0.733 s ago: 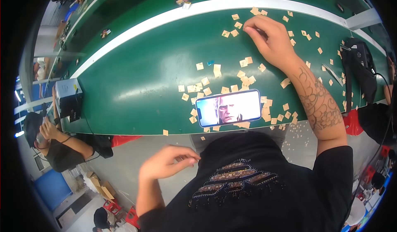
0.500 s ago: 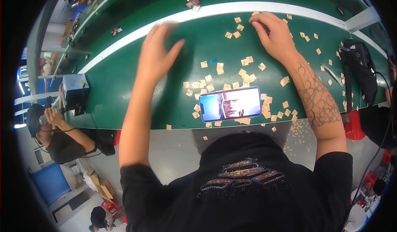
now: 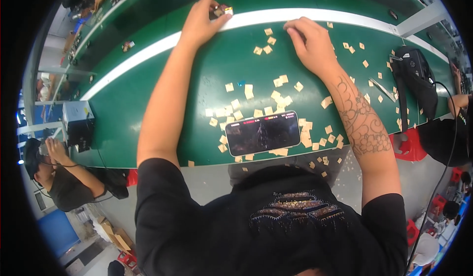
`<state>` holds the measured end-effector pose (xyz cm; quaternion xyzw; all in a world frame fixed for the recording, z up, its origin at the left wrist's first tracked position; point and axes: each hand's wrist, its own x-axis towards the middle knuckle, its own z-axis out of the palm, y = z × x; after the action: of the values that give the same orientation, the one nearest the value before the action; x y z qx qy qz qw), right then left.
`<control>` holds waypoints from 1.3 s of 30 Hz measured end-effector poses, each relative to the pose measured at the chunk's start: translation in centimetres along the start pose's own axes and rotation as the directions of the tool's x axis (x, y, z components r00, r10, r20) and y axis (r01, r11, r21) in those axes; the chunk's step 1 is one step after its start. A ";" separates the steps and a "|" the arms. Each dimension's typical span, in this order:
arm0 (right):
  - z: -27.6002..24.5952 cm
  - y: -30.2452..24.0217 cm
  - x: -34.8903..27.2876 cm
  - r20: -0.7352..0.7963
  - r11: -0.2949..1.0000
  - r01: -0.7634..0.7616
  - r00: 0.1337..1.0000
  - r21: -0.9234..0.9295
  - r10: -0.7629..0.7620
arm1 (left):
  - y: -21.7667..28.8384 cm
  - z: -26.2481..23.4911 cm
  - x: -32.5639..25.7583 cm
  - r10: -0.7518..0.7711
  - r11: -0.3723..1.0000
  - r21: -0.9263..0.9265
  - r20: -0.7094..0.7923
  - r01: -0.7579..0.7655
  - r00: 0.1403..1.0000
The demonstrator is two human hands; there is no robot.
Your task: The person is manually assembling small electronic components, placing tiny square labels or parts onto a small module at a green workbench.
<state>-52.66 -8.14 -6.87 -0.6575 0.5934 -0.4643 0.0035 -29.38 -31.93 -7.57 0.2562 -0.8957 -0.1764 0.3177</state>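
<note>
In the head view, take the phone as the middle of the dial: a dark-screened, pale-edged rectangular phone (image 3: 262, 134) lies face up at the near side of the smooth green tabletop (image 3: 148, 113). At 11 o'clock, your bare left hand (image 3: 199, 24) has thumb and fingers spread around a small lumpy red, yellow and white cluster (image 3: 222, 10) at the far edge of the long white raised strip (image 3: 276, 16); whether the grip has closed on it, you cannot tell from here. At 1 o'clock, your bare right hand (image 3: 313, 42) is half curled, fingertips near the thumb, and any small thing pinched there is hidden. Small flat pale-tan squares (image 3: 249, 91) lie all about the phone, some overlapping, with four apart at 12 o'clock, near your right hand. At 2 o'clock are slim silver tweezers (image 3: 383, 90), unheld, and beyond them a soft black bag (image 3: 419, 64). Judging by how things lie, the squares are already out on the green surface, but they look loose and turned every way, with no tidy stack or row to be seen, while the cluster has yet to leave the strip.
</note>
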 end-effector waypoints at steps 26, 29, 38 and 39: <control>-0.9 0.3 -0.7 0.045 0.996 -0.059 0.997 0.062 0.057 | 3.8 0.0 1.1 0.072 0.994 0.073 0.141 -0.083 0.987; -1.3 0.2 -0.8 0.061 0.994 -0.080 0.995 0.078 0.075 | 7.0 0.0 0.3 0.180 0.979 0.066 0.167 -0.193 0.969; -3.0 -3.4 -1.3 0.237 0.996 -0.077 0.969 0.053 0.063 | 12.0 -1.3 -7.0 0.104 0.989 0.072 0.276 -0.129 0.955; -3.0 -4.0 -1.2 0.297 0.997 -0.066 0.953 0.032 0.053 | 11.7 -1.5 -7.2 0.103 0.990 0.065 0.269 -0.124 0.958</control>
<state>-51.28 -4.41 -3.65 -0.7011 0.5959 -0.3727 0.1202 -27.63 -18.59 -4.28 0.1912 -0.9498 -0.1540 0.1938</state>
